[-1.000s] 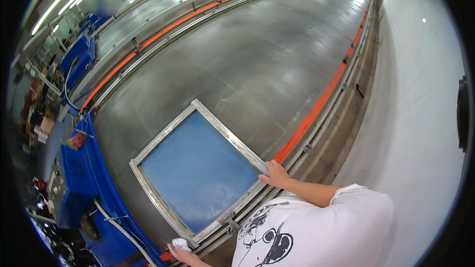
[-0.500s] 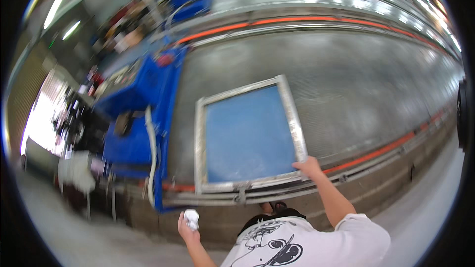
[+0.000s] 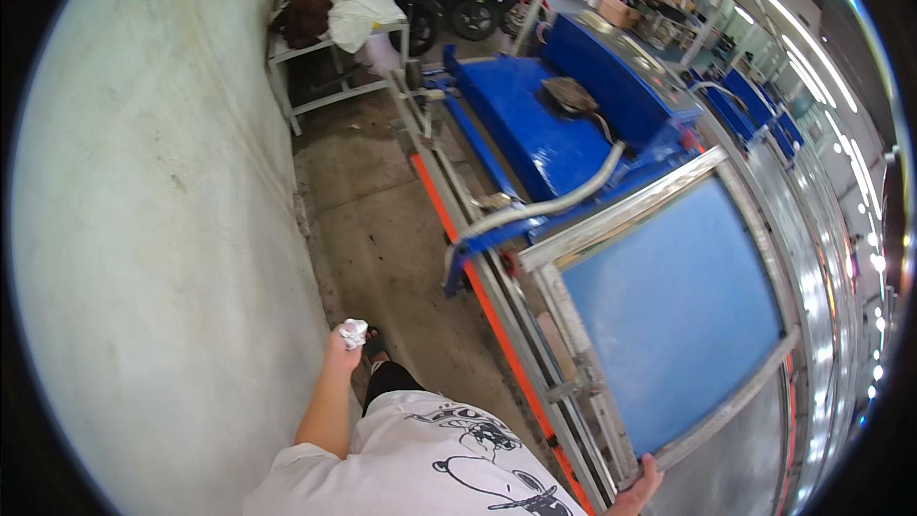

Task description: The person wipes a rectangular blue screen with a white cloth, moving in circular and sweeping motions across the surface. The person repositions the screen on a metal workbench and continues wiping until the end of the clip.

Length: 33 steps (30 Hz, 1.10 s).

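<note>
A crumpled white cloth or paper wad (image 3: 352,333) is in my left hand (image 3: 341,354), its fingers closed round it, out over the floor near the wall. My right hand (image 3: 638,489), at the lower right, grips the near corner of a screen-printing frame (image 3: 683,441). The frame has pale, worn bars and a blue mesh (image 3: 673,311). Its left bar reaches over the rail of a long metal-topped table (image 3: 726,483). Whether the frame rests fully on the table, I cannot tell.
A pale wall (image 3: 162,210) runs along my left. At the table's end stands a blue metal machine carriage (image 3: 516,115) with a pale hose (image 3: 564,199). An orange strip (image 3: 487,315) edges the table. Beyond are a white rack (image 3: 334,96) and parked motorcycles (image 3: 473,14).
My view has swung left, bringing in the wall and walkway. The frame now sits at the right of the picture. My right hand still grips it and my left still holds the white wad.
</note>
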Motion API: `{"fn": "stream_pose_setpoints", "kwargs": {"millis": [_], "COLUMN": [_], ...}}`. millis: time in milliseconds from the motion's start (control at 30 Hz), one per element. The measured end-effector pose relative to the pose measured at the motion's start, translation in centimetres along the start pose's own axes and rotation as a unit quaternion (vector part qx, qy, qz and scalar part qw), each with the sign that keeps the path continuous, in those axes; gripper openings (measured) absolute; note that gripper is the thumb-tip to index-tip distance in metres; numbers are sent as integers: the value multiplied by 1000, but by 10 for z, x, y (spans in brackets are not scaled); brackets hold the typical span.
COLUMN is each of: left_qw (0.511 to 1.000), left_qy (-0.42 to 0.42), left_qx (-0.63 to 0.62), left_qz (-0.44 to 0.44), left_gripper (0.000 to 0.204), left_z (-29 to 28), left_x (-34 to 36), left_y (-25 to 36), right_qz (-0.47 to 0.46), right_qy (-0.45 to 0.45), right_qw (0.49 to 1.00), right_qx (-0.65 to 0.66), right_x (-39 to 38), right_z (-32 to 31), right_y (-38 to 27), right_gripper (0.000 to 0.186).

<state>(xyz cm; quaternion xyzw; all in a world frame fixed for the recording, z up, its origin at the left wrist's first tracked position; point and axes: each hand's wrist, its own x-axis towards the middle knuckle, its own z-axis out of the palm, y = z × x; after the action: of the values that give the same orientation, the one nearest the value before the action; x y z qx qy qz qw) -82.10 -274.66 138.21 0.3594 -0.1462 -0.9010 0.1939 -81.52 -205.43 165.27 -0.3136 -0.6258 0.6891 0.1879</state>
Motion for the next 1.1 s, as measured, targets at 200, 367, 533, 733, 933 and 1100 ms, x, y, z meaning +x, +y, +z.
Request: {"fn": "stream_pose_setpoints", "kwargs": {"millis": [200, 367, 533, 733, 933, 1100], "left_qw": [991, 985, 969, 956, 941, 837], "left_qy": [94, 36, 51, -74, 13, 18], "left_qx": [39, 139, 238, 283, 294, 444], "left_qz": [-87, -96, -32, 16, 168, 319], "left_gripper": [33, 42, 49, 40, 36, 44], "left_z": [66, 123, 223, 338, 364, 259], "left_x": [86, 151, 190, 273, 332, 410], "left_y": [97, 176, 271, 383, 532, 673], "right_qz": [-52, -84, -82, -57, 61, 171], "right_qy": [-118, -173, -184, -213, -378, -518], "right_qw": [988, 973, 973, 970, 924, 838], "right_qx": [87, 124, 113, 101, 8, 25], "right_x": [-93, -119, -147, -185, -230, -312], "right_z": [265, 439, 598, 790, 1008, 1160], "right_y": [-89, -106, -96, -74, -63, -40], "right_gripper": [61, 55, 54, 53, 46, 51]}}
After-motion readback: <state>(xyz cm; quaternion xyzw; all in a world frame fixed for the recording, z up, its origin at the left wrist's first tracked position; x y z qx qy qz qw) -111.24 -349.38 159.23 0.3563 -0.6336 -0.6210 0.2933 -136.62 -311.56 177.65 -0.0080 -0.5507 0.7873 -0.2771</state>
